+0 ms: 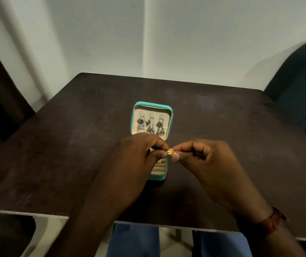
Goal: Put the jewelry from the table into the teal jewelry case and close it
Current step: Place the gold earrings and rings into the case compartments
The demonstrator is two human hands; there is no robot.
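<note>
- One gold ring (170,151), openwork patterned, pinched between my left hand (141,151) and my right hand (204,156), just above the case.
- One teal jewelry case (151,140), open on the dark table (222,115); rounded corners, cream lining.
- Three silver-blue dangling earrings (150,126) hang in its lid.
- Another gold piece (159,161) sits in the ring rolls.

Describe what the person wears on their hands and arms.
Both forearms are bare, with no sleeves in view. The right hand has a dark red band around its wrist, possibly thread or beads. The left hand shows no band or watch, and no rings are visible on the fingers.
</note>
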